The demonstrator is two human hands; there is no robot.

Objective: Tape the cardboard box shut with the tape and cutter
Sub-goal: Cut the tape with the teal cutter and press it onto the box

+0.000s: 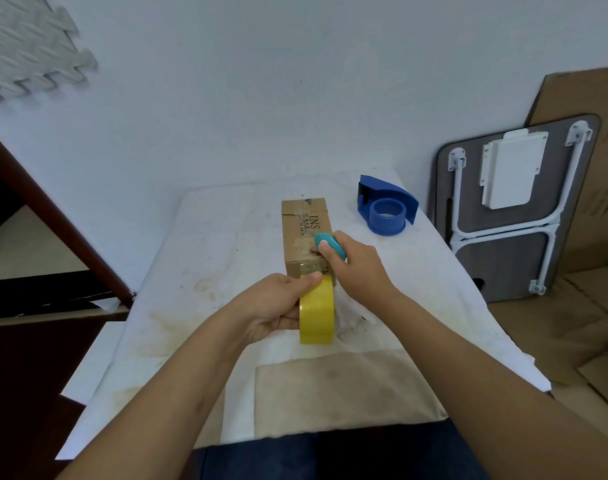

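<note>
The long brown cardboard box (306, 237) lies on the white-covered table (198, 258), its long axis running straight away from the person. Clear tape seems to run along its top and over the near end; exactly where the strip ends cannot be told. The yellow roll of packing tape (317, 311) stands on edge against that near end, gripped by the left hand (278, 306), thumb on top. The right hand (351, 265) is wrapped around a small teal cutter (328, 244), its tip resting over the box top, just beyond the roll. The cut probably falls between roll and box. A blue plastic tape dispenser (387, 207) sits well apart, with no roll in it.
</note>
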